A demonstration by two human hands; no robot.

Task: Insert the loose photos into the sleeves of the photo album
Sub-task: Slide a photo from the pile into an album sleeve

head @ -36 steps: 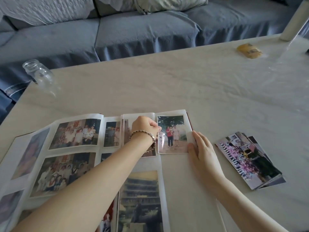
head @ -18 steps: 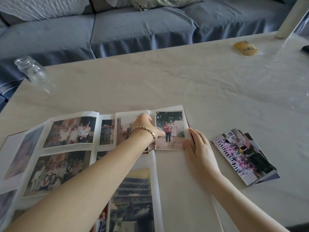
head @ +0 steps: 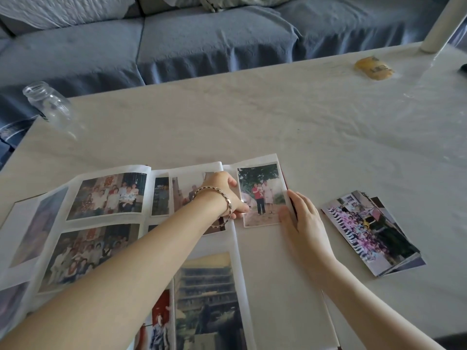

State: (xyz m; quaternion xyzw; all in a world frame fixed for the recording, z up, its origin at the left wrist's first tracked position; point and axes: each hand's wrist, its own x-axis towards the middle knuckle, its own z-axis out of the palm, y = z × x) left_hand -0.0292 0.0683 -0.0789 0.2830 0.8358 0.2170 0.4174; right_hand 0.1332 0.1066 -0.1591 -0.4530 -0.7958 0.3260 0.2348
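The photo sits at the top of the album's right page. The left hand is curled at its left edge, thumb pinching it. The right hand lies relaxed, fingers straight, pressing the page's right edge. A loose stack of photos lies just right on the bench, with a glass jar at the far left corner.

Glossy photos; clear glass jar; cloth sofa.

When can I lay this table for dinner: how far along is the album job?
Done: the album's left pages show filled sleeves. In hand: left hand pinches and right hand steadies one photo at the top of the right page. Left: the stack of loose photos on the table.
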